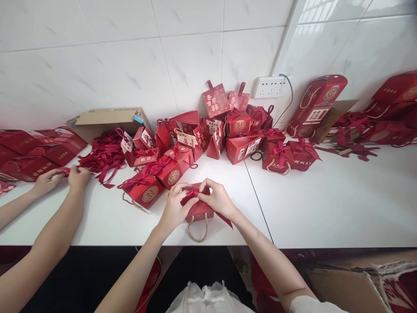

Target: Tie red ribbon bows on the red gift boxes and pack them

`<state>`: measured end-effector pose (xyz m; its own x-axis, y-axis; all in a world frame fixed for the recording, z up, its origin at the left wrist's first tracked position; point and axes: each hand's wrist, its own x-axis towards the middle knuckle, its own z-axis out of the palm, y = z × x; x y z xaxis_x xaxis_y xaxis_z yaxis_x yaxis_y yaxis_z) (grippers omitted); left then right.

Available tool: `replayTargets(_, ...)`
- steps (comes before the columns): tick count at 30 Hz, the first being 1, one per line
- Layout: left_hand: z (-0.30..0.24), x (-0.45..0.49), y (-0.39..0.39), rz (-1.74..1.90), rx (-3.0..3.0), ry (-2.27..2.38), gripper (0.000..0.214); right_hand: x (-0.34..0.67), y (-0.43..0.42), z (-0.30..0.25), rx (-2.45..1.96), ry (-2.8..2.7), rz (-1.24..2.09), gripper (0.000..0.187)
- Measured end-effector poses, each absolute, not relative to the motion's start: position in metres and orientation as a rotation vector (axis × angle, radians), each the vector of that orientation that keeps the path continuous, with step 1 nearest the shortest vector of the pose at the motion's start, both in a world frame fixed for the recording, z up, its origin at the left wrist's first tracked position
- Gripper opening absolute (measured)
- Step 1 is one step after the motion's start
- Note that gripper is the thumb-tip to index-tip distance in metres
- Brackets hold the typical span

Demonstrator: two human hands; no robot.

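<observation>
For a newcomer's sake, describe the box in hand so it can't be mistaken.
Start at the white table's near edge, left of its seam. There a small red cardboard gift box sits between the left hand and right hand. Only this assembled box is held.

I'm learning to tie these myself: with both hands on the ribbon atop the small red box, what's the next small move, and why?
Probably draw the pinched ribbon ends gently apart to snug the knot. The left hand and right hand both pinch the ribbon on top of the box, it looks bunched rather than a shaped bow, and one tail trails loose to the right.
</observation>
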<state>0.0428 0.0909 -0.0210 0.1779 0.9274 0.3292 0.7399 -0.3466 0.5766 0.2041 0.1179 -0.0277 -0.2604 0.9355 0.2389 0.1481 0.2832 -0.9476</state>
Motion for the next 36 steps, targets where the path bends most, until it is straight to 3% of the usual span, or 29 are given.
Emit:
replayTargets(12, -0.021, 0.047, 0.095, 1.020, 1.753, 1.411, 0.027, 0.208, 0.117, -0.030, -0.997, -1.657, 1.121, 0.009)
replayTargets(22, -0.027, 0.050, 0.098, 1.090, 1.586, 1.323, 0.030, 0.210, 0.098, -0.034, -0.825, -1.882, 0.321, 0.011)
replayTargets(25, -0.027, 0.049, 0.099, 1.079, 1.614, 1.284, 0.030, 0.212, 0.094, -0.032, -0.857, -1.990, 0.215, 0.005)
replayTargets(30, -0.027, 0.044, 0.102, 1.084, 1.607, 1.225, 0.032, 0.208, 0.093, -0.031, -0.909, -2.025, 0.038, 0.017)
replayTargets(36, -0.023, 0.035, 0.100, 1.060, 1.851, 1.377, 0.034, 0.214, 0.092, -0.032, -0.921, -1.993, 0.059, 0.015)
